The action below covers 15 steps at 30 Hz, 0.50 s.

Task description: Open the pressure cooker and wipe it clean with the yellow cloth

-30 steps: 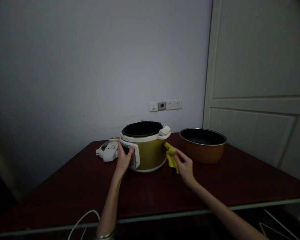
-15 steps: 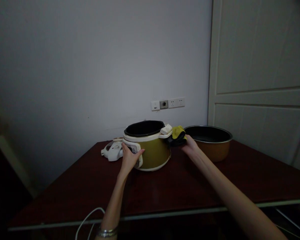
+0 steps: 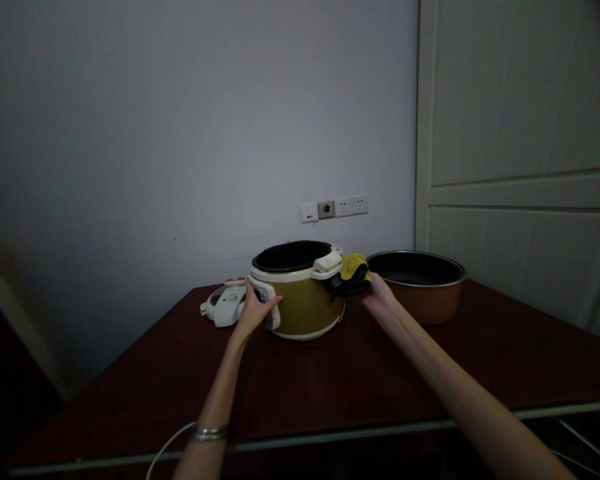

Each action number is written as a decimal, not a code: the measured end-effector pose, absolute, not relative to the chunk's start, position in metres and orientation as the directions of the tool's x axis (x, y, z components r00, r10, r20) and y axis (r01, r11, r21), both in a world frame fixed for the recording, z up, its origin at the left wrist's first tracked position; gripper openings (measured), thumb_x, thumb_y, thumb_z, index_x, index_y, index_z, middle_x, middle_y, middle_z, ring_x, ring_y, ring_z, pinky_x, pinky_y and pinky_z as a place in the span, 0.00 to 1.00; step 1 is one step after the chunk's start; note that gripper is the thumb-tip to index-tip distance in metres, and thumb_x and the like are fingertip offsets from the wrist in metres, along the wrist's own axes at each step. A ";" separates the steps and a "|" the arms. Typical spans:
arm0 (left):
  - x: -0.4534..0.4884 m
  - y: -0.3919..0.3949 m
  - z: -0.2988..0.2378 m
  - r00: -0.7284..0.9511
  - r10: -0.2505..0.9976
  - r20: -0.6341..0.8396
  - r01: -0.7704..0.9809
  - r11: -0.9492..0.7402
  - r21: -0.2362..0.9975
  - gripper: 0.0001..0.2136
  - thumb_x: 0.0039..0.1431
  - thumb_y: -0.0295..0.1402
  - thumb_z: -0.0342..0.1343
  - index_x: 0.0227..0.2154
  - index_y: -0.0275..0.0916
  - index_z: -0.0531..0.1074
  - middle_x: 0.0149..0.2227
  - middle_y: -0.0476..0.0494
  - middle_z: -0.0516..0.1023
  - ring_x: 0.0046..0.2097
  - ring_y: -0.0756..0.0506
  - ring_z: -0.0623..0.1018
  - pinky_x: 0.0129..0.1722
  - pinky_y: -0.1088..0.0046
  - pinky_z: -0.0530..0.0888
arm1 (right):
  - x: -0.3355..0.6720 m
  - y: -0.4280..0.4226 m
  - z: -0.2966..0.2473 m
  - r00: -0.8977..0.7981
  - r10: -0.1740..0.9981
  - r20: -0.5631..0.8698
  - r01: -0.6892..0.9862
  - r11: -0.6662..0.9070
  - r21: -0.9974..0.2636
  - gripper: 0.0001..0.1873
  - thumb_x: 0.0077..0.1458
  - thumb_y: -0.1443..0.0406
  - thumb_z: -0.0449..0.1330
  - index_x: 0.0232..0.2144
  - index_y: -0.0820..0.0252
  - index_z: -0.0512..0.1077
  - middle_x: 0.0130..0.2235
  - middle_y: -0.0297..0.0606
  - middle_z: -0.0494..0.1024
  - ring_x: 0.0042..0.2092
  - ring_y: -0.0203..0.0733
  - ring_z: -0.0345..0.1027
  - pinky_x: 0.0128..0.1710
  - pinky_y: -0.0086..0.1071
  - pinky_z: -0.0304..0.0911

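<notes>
A green electric cooker body (image 3: 305,305) with a white rim and a dark open top stands on the table in the head view. My left hand (image 3: 255,312) grips its white control panel (image 3: 270,293), thumb stretched across the front and fingers at the left edge. In my right hand (image 3: 379,299) is a bunched yellow and black cloth (image 3: 354,268), held against the cooker's right side by the white handle-like bracket (image 3: 327,265). My right fingers are partly hidden by the cloth.
Left of the cooker lies its white lid (image 3: 227,305). A brown pot (image 3: 425,301) with a black inside stands at the right. Wall sockets (image 3: 351,205) are behind the dark red table (image 3: 310,387). A white cord (image 3: 167,443) hangs at the front edge.
The cooker has turned a little, its panel and bracket shifting left. My left hand has moved slightly left with it, and the cloth has stayed by its right side.
</notes>
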<state>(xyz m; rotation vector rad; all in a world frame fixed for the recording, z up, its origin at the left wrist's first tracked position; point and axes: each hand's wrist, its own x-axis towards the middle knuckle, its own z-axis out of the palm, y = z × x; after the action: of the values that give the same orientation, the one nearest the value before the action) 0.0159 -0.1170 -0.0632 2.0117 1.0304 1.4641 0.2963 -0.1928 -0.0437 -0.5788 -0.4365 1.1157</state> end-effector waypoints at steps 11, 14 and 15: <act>0.008 -0.076 -0.066 0.246 0.759 0.603 0.211 -0.649 0.731 0.46 0.43 0.42 0.64 0.63 0.37 0.48 0.61 0.33 0.60 0.62 0.39 0.61 0.61 0.62 0.55 | 0.288 -0.204 -0.040 0.368 0.930 -0.015 -0.727 0.278 -0.628 0.09 0.54 0.76 0.52 0.28 0.63 0.71 0.22 0.32 0.75 0.22 0.33 0.69 0.23 0.25 0.69; 0.008 -0.069 -0.067 0.248 0.762 0.598 0.182 -0.643 0.743 0.46 0.42 0.42 0.64 0.63 0.38 0.48 0.61 0.34 0.60 0.62 0.39 0.60 0.61 0.62 0.54 | 0.282 -0.205 -0.040 0.372 0.928 -0.009 -0.749 0.294 -0.593 0.10 0.54 0.75 0.52 0.30 0.63 0.72 0.22 0.33 0.76 0.23 0.34 0.69 0.23 0.25 0.69; 0.007 -0.067 -0.068 0.252 0.760 0.599 0.173 -0.645 0.745 0.46 0.43 0.42 0.64 0.63 0.38 0.48 0.62 0.34 0.59 0.63 0.39 0.59 0.61 0.62 0.54 | 0.281 -0.205 -0.041 0.369 0.929 -0.001 -0.754 0.299 -0.585 0.09 0.54 0.75 0.52 0.30 0.63 0.72 0.23 0.34 0.76 0.23 0.34 0.70 0.24 0.25 0.69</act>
<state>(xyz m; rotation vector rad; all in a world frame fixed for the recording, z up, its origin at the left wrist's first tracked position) 0.0073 -0.0669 -0.0677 1.9841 0.8454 1.4057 0.2811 -0.2053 -0.0409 -0.5485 -0.3708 1.1522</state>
